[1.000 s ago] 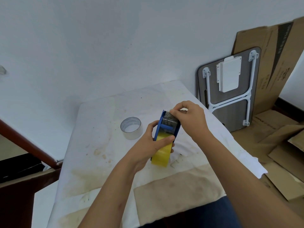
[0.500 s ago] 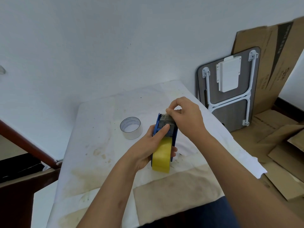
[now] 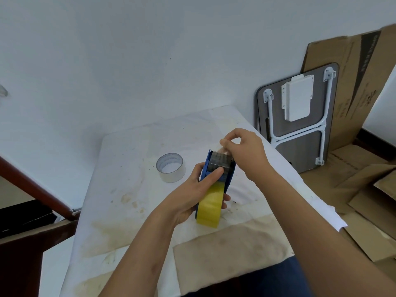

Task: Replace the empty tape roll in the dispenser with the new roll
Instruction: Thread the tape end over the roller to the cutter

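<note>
A blue tape dispenser (image 3: 215,168) stands on edge above the white table (image 3: 132,189), with a yellow tape roll (image 3: 211,205) seated in its lower end. My left hand (image 3: 192,191) grips the dispenser, thumb pressed on its top plate. My right hand (image 3: 244,153) pinches the free end of the tape (image 3: 222,150) just past the serrated blade at the dispenser's far end. The empty roll core (image 3: 170,167), a clear-whitish ring, lies flat on the table to the left of the dispenser, apart from both hands.
A beige cloth patch (image 3: 231,251) covers the table's near edge. The table's right edge runs diagonally beside my right arm. A folded small table (image 3: 297,116) leans on the wall at right, with flattened cardboard (image 3: 364,189) on the floor. A dark wooden rail (image 3: 32,183) is at left.
My right hand has drawn the tape end up and away over the blade. The dispenser has tilted slightly, and my left thumb has slid onto its top plate.
</note>
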`<state>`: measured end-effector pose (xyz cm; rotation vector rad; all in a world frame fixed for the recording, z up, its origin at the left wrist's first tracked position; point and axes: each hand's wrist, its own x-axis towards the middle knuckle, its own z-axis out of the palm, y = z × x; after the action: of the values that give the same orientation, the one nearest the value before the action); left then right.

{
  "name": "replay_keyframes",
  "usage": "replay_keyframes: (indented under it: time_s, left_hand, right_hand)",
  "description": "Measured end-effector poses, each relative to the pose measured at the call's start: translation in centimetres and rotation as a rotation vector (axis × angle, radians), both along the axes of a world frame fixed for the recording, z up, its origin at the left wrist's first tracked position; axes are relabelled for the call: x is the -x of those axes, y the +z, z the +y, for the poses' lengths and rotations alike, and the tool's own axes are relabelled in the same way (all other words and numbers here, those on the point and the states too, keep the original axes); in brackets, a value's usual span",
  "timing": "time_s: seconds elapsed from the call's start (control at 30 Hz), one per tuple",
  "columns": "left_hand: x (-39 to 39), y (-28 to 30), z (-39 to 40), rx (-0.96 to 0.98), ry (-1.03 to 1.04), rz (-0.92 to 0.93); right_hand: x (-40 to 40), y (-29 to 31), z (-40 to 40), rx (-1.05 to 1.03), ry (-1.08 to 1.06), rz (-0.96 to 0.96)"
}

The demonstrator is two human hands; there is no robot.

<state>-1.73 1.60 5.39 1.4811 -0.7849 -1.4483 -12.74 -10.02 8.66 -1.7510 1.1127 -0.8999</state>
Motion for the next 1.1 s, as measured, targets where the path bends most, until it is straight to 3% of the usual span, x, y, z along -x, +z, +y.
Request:
replay_keyframes:
  time_s: [0.37, 0.63, 1.1]
  left_hand:
    - [-0.9, -0.3, 0.3, 0.026, -0.008, 0.026]
    - [-1.6, 0.6, 1.1, 0.09, -0.076, 0.081]
    - [-2.2, 1.6, 1.8, 0.208, -0.088, -0.005]
  right_hand:
    - [-0.1, 0.3, -0.2, -0.254, 0.134, -0.08]
    - [0.1, 1.5, -0.5, -0.054, 0.265, 0.107]
    - [1.0, 2.0, -0.4, -0.468, 0.532, 0.075]
